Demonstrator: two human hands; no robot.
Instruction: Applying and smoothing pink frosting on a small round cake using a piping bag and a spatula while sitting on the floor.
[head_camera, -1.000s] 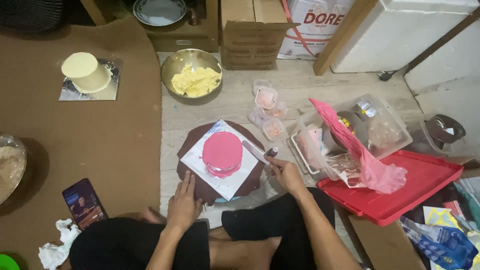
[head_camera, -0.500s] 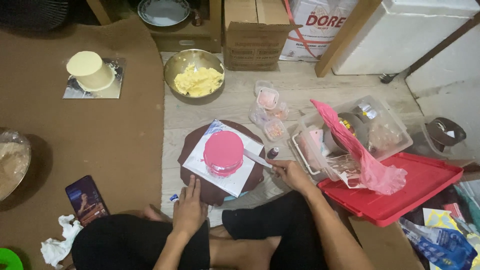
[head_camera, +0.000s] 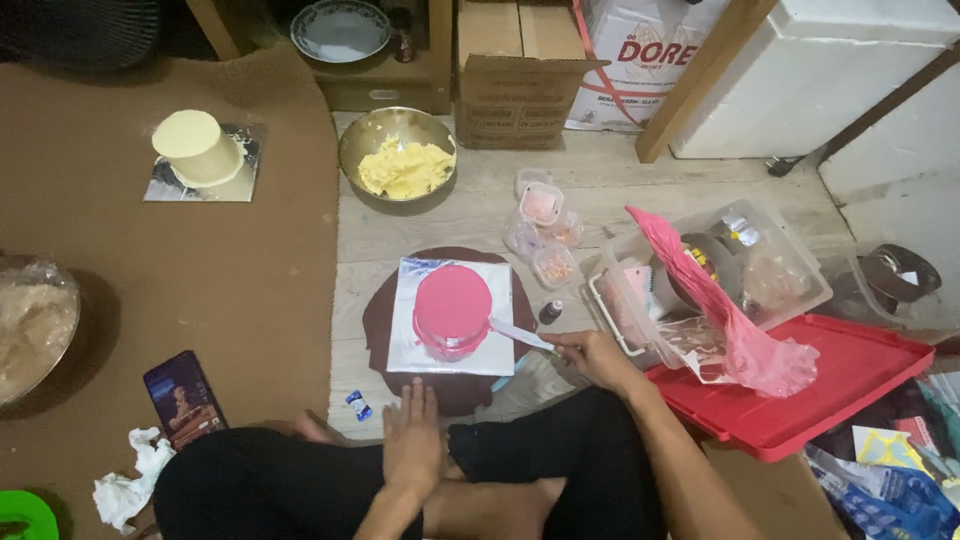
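head camera looks down on a person sitting cross-legged on a pale wooden plank floor (head_camera: 450, 215), with a small round cake coated in smooth pink icing (head_camera: 452, 310) standing on a shiny silver square board (head_camera: 410, 340), which rests on a dark brown round turntable (head_camera: 378, 320) right in front of the knees. right hand (head_camera: 592, 358) reaches in from the right, forearm stretched across the thigh, its fingers closed around the handle of a thin metal spatula (head_camera: 520, 334) whose flat blade lies against the right side of the cake near its base. left hand (head_camera: 412, 447) lies palm down at the near rim of the turntable, fingers straight and close together, gripping nothing, wrist resting between the legs. beyond the cake sits a round steel bowl of lumpy pale yellow buttercream (head_camera: 402, 160), and to the left, on the brown carpet (head_camera: 200, 260), a cream-coloured round cake on a mirrored square board (head_camera: 200, 150). small clear plastic tubs with pink and orange contents (head_camera: 545, 225) cluster just right of the turntable, near a clear plastic bin (head_camera: 720, 265) from which a crumpled pink piping bag (head_camera: 730, 320) hangs over a red plastic tray (head_camera: 810, 390). a dark phone (head_camera: 182, 397) and a crumpled white tissue (head_camera: 130, 485) lie by the left knee.
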